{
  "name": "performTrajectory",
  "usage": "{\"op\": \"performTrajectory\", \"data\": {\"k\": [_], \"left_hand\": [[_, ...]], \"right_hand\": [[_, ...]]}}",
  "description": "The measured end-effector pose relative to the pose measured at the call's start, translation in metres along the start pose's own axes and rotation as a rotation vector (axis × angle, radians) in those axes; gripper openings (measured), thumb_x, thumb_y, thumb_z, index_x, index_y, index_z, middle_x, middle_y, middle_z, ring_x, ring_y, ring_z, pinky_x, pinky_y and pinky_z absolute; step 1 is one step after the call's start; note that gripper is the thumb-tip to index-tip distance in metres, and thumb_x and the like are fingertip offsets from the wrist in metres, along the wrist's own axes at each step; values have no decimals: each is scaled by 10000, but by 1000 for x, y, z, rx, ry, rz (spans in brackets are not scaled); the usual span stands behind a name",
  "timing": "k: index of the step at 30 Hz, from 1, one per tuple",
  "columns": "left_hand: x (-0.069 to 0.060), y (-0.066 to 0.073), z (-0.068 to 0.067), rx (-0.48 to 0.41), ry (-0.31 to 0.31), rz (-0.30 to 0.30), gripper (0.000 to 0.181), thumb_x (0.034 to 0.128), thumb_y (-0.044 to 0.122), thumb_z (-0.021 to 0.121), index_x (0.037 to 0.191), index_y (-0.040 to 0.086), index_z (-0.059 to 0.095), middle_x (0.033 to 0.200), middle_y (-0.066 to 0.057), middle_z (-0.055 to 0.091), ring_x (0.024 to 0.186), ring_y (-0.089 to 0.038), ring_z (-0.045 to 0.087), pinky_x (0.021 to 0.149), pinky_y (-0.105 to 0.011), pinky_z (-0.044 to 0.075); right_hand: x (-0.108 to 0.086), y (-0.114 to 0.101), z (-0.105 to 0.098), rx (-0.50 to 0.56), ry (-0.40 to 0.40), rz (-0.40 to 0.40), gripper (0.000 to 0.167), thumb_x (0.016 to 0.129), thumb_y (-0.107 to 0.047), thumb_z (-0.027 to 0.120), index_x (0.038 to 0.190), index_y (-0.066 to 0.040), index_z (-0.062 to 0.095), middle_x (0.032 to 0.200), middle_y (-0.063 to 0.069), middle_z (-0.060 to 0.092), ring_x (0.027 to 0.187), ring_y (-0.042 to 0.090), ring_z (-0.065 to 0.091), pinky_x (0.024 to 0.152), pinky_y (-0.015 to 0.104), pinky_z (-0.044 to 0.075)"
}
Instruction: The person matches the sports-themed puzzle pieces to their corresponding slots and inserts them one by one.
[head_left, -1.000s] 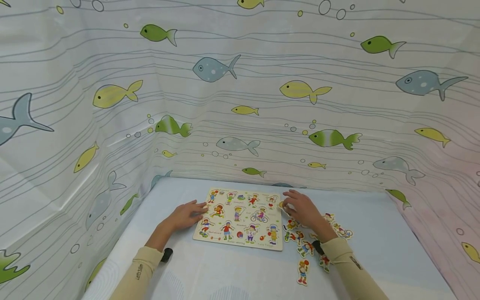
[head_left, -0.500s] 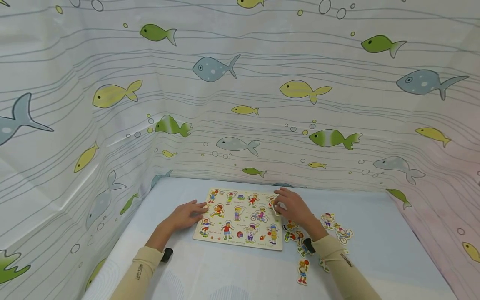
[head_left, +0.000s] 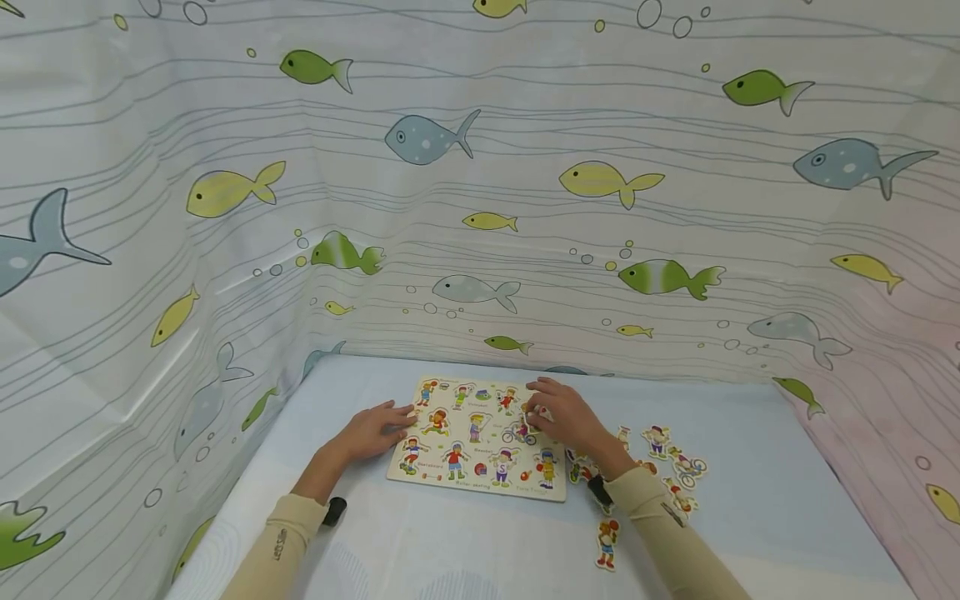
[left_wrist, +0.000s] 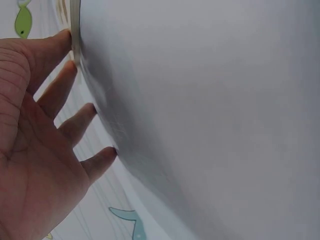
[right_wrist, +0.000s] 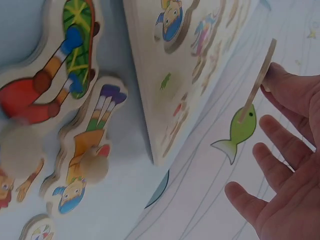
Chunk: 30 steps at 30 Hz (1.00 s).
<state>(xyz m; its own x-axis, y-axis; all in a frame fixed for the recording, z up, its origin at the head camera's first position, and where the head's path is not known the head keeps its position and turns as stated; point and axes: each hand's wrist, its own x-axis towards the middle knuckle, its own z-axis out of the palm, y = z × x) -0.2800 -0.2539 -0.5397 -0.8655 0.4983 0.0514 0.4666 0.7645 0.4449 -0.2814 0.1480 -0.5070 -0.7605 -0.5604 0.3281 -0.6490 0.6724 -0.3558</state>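
The left hand (head_left: 375, 429) is spread with fingers nearly straight, thumb and forefinger touching the left edge of a cream rectangular wooden puzzle board (head_left: 458, 427) printed with colourful sporting figures. The right hand (head_left: 568, 414), over the board's upper right part, pinches a thin flat wooden piece (right_wrist: 262, 70) between thumb and forefinger, its other fingers apart; the wrist view shows the piece edge-on, its picture hidden. Both arms wear beige sleeves (head_left: 288, 525). The board lies flat on a tabletop (head_left: 405, 542) covered in pale blue and white. Loose painted wooden cutouts lie to its right, among them a purple-capped figure (head_left: 657, 442), a cyclist (head_left: 687, 467) and, nearest the person, a figure with an orange ball (head_left: 607, 546). Around stand white sheet walls (head_left: 540, 250) printed with green, yellow and blue fish.
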Motion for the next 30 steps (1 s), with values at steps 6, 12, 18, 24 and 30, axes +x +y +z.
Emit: {"op": "performTrajectory", "data": {"k": [6,12,18,24,30], "left_hand": [[-2,0,-1,8,6,-5,340,957,172,645,1280,68,662,1430,-121,526,1336,-502,385,1054,-671,299],[-3,0,-1,9,6,-1,339,958,180,643,1277,68,665,1429,-121,527,1335,-500,388,1043,-686,297],[-3,-1,0,7,11,4,341,957,181,644,1277,65,664,1428,-120,529,1335,-501,387,1048,-680,297],[-3,-2,1,17,17,4,333,956,171,645,1274,73,670,1427,-116,532,1335,-498,390,1038,-692,299],[-2,0,2,15,4,-18,338,960,179,640,1283,86,665,1438,-101,523,1353,-481,377,1043,-698,285]], "right_hand": [[10,-13,5,-8,-24,-4,64,894,-167,749,946,-138,725,1359,145,579,1356,357,430,1080,568,353],[19,-20,12,11,-30,-1,71,909,-208,737,955,-157,723,1379,120,570,1372,330,416,1094,556,341],[31,-27,24,-53,-38,12,59,904,-252,743,940,-208,726,1373,69,578,1372,278,425,1089,518,367],[39,-38,29,-13,-57,23,59,914,-231,728,946,-181,726,1376,95,573,1374,306,414,1083,561,351],[46,-43,34,-29,-74,10,76,920,-244,722,960,-179,728,1356,86,585,1367,313,419,1073,564,360]]}}
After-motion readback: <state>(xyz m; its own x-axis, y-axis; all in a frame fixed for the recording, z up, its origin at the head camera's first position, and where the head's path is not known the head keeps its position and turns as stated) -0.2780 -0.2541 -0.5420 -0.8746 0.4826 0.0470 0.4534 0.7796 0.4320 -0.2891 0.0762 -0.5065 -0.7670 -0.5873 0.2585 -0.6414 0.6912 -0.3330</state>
